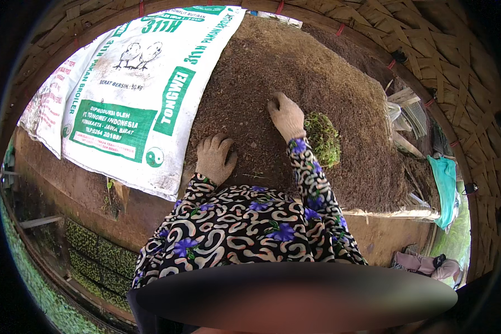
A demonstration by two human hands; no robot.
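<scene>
Both my hands wear beige knit gloves over a bed of dark brown soil (236,100). My left hand (214,158) rests low on the near part of the soil, beside the edge of a white sack. Its fingers are loosely curved and apart, and nothing shows in them. Farther out and to the right, my right hand (286,116) is at the soil with its fingertips curled together. Whatever they pinch, if anything, is too small or hidden. A clump of green seedlings or moss (323,140) lies on the soil just right of my right wrist.
The white sack with green print (117,106) covers the soil's left side. Wooden scraps (404,97) and a teal cloth (442,192) are at the right edge. Trays of small green plants (100,256) sit lower left. Another person (426,264) is at lower right.
</scene>
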